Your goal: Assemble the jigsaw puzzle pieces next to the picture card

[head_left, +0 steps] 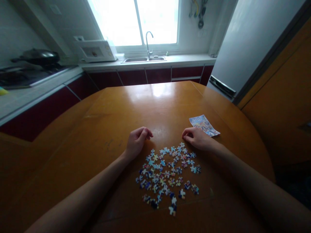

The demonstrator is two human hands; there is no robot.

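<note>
Many small jigsaw puzzle pieces [165, 174] lie loose in a rough heap on the wooden table [121, 110], in pale blue, white, yellow and dark tones. My left hand [137, 140] rests on its side beyond the heap's upper left, fingers loosely curled in, with nothing visible in them. Beyond the upper right of the heap, my right hand [197, 138] lies on the table, its fingers bent inward and no piece showing between them. Just behind it is a colourful printed picture sheet [204, 123], partly covered by that hand.
Past the table stand a counter with a sink [136, 60] and faucet [148, 43], a white microwave [97, 51], and a stove with a dark lidded pan [41, 56] at left. A tall refrigerator [247, 42] stands at right.
</note>
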